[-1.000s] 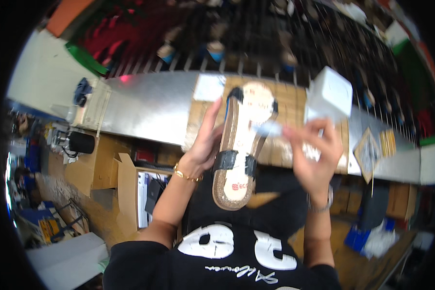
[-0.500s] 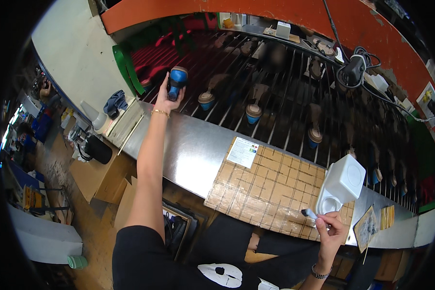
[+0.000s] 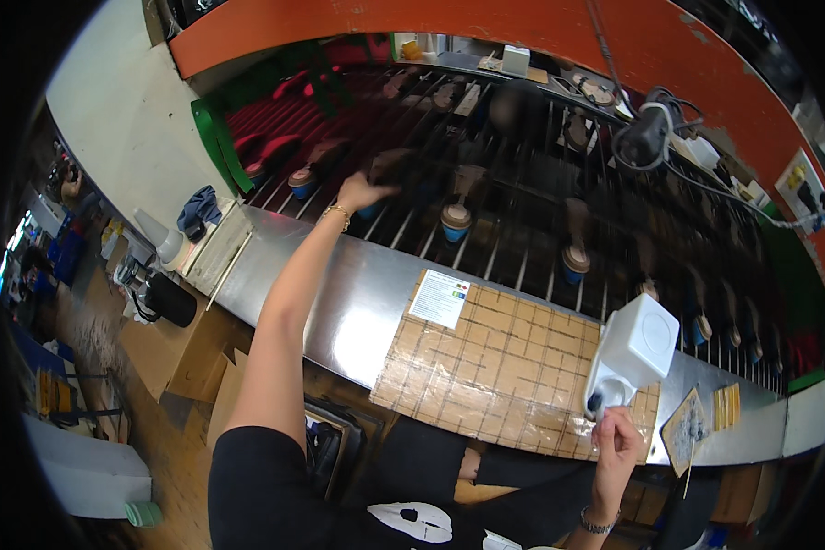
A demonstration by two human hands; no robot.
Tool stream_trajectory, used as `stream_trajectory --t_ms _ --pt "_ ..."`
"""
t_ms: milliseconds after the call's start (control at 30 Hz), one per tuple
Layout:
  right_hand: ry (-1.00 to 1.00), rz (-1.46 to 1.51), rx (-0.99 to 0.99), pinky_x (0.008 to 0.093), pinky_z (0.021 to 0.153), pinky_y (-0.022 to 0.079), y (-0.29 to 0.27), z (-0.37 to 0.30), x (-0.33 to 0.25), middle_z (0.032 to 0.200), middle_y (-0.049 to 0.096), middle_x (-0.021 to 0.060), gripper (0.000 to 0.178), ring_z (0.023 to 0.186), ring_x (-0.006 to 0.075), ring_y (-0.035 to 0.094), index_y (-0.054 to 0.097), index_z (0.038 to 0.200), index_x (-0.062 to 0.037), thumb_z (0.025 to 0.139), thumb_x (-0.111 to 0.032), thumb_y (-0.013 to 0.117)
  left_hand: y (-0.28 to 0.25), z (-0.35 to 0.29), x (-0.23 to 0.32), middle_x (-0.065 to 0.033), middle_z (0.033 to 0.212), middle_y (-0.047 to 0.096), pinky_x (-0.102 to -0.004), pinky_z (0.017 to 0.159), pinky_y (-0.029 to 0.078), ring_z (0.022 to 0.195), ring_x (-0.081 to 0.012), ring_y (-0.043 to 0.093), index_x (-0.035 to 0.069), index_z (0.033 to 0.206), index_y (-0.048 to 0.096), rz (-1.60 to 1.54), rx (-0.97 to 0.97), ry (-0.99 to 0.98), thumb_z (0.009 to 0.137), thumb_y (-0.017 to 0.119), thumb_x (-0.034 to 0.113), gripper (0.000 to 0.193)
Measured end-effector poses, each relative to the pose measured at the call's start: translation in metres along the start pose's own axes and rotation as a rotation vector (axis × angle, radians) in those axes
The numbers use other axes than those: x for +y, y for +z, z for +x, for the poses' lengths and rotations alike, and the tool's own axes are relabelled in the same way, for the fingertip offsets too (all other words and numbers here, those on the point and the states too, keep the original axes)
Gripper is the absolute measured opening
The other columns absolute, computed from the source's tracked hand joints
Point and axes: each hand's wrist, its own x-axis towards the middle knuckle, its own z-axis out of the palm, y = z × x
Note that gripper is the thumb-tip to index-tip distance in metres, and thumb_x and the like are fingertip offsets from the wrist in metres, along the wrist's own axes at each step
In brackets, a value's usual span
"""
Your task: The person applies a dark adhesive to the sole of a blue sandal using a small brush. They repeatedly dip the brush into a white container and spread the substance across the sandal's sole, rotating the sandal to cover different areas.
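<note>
My left hand [image 3: 362, 192] reaches over the slatted conveyor, above a blue shoe last with a brown sole that it mostly hides. Its thumb is stretched out to the right, and I see no last lifted in it. Another blue last [image 3: 302, 182] lies just left of that hand, and a third last [image 3: 456, 222] lies to its right, brown sole up. My right hand [image 3: 617, 445] is closed on a small brush [image 3: 598, 408] with dark bristles. The bristles are at the round cup of a white plastic dispenser [image 3: 643, 341].
A cardboard sheet [image 3: 486, 367] with a grid of lines lies on the metal ledge [image 3: 339, 312], under the dispenser. A stained square pad [image 3: 683, 431] and a stick lie right of it. A cable with a dark block [image 3: 642, 142] hangs over the conveyor. Stacked cups [image 3: 159, 236] stand at left.
My left hand has let go of the blue last, which is now on the conveyor, and has moved right to another. My right hand has brought the brush to the dispenser's cup.
</note>
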Motion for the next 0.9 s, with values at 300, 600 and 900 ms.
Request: stream_trajectory --t_ms 300,600,900 --pt "-0.087 -0.47 0.126 0.0267 0.072 0.045 -0.059 -0.016 -0.02 0.091 0.066 0.007 0.018 0.083 0.0127 0.057 0.074 0.107 0.0022 0.091 -0.005 0.07 -0.116 -0.055 0.056 -0.0121 0.122 0.067 -0.0369 0.088 0.056 0.103 -0.0225 0.068 0.002 0.13 0.059 -0.973 -0.26 -0.199 0.081 0.081 0.033 0.062" --pt "-0.404 -0.933 0.241 0.0339 0.077 0.04 -0.065 0.017 -0.003 0.085 0.065 0.0074 0.016 0.08 0.024 0.06 0.077 0.102 -0.0066 0.087 -0.013 0.074 -0.123 -0.286 0.124 -0.0205 0.158 0.031 -0.0685 0.111 0.034 0.146 -0.0456 0.026 0.013 0.156 0.027 -1.955 -0.675 -0.125 0.093 0.058 0.06 0.084" --pt "-0.456 -1.121 0.183 0.0339 0.072 0.037 -0.06 0.013 -0.008 0.083 0.064 0.0045 0.013 0.074 0.0213 0.056 0.078 0.097 -0.0097 0.085 -0.014 0.076 -0.121 -0.366 0.219 -0.0249 0.156 0.03 -0.052 0.121 0.027 0.144 -0.0393 0.035 -0.007 0.154 0.02 -1.61 -0.222 0.416 0.077 0.08 0.037 0.107"
